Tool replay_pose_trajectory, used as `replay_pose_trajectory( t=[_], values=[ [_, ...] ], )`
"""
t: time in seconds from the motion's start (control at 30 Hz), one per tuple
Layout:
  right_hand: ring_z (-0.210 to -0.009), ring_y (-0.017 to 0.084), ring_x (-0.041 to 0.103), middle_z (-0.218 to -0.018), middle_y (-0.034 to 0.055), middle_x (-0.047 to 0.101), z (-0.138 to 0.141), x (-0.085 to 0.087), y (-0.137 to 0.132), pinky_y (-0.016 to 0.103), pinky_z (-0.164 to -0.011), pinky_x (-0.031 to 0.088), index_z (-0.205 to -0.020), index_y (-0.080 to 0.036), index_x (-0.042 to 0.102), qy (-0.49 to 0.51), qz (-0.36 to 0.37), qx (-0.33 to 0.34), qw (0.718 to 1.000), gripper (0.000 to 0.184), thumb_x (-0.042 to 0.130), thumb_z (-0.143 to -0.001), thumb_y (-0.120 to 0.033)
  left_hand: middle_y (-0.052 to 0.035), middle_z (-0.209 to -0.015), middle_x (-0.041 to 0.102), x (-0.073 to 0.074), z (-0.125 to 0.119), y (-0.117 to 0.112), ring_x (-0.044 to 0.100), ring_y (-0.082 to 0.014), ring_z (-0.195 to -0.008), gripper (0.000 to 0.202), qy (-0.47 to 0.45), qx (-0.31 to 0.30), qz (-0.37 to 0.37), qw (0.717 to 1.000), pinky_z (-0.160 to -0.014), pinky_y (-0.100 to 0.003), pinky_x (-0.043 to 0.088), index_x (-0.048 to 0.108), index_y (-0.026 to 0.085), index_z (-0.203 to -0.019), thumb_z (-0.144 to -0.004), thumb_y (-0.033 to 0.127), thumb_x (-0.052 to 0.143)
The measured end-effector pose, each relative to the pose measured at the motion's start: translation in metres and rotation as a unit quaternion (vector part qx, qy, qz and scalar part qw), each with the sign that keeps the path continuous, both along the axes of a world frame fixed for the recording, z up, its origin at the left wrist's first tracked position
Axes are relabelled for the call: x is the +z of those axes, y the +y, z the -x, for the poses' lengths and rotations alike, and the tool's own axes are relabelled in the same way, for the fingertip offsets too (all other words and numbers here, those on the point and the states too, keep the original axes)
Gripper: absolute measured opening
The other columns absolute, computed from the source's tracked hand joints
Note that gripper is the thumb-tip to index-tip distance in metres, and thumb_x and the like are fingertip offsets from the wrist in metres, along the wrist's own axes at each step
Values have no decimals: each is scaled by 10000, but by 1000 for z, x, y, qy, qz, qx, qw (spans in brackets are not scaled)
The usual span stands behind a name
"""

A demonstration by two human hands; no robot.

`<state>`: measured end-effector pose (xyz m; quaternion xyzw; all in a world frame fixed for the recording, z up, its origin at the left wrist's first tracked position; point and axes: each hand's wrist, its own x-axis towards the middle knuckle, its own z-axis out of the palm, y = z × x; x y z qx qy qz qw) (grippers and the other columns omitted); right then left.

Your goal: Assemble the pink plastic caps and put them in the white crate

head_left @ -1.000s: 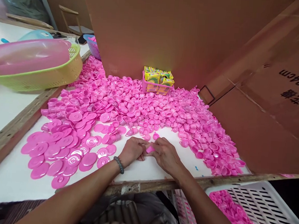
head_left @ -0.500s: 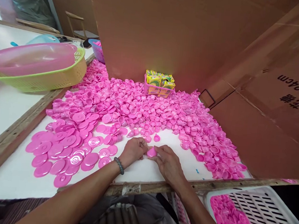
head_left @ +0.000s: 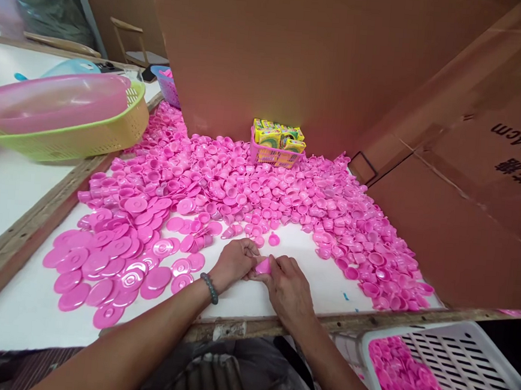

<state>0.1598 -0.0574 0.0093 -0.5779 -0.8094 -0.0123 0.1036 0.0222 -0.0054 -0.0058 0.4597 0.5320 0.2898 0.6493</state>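
My left hand point(head_left: 233, 260), with a beaded bracelet on its wrist, is closed with its fingertips at the left side of a small pink plastic piece point(head_left: 263, 266). My right hand point(head_left: 290, 286) pinches the same piece from the right. It looks pointed at the top, but the fingers hide much of it, so its exact kind is unclear. Just beyond the hands lies a small round pink toy cup point(head_left: 274, 239). To the left, flat pink toy saucers point(head_left: 102, 260) spread over the white tabletop point(head_left: 325, 284).
A heap of pink toy cups point(head_left: 261, 189) fills the back. In it stands a pink basket point(head_left: 275, 156) of yellow boxes point(head_left: 269, 137). Cardboard walls point(head_left: 271, 57) enclose the back and right. A green basket point(head_left: 88, 139) sits left, a white crate point(head_left: 467, 367) with pink pieces lower right.
The pink piece has tilted and shifted slightly between my fingers, and the right fingers have closed in more on it. The view has shifted a little.
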Motion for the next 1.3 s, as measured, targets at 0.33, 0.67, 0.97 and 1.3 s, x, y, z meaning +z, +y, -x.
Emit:
replay_pose_trajectory(
  t=[0.33, 0.67, 0.97, 1.3],
  values=[
    [-777, 191, 460, -802, 60, 547, -2, 5, -2, 301, -685, 357, -971, -165, 590, 0, 15, -30, 999, 216, 494, -844, -311, 52, -446, 519, -2, 0, -1, 486, -79, -354, 87, 8, -6, -19, 1000, -331, -165, 378, 502, 160, -722, -689, 172, 581],
    [-774, 189, 464, -805, 68, 551, -3, 6, -3, 300, -703, 379, -998, -160, 596, 26, 20, -7, 999, 227, 472, -854, -283, 40, -411, 529, 1, 0, 1, 507, -81, -347, 173, 31, 6, -6, 999, -335, -152, 384, 476, 153, -661, -693, 262, 607],
    [-669, 117, 514, -733, -16, 549, -26, 5, 27, 229, -614, 403, -1024, -232, 627, 284, 171, 25, 943, 279, 614, -758, -313, 31, -417, 537, 3, 3, 2, 510, -79, -357, 209, -10, -36, -18, 999, -351, -153, 389, 474, 143, -644, -672, 268, 639],
    [-697, 116, 505, -750, -26, 539, -29, -3, 22, 223, -644, 396, -1021, -271, 633, 320, 216, 60, 921, 333, 670, -700, -349, 56, -463, 546, 4, 5, 0, 549, -108, -394, 384, -62, -43, 16, 997, -403, -199, 455, 418, 166, -786, -577, 236, 732]
  ],
)
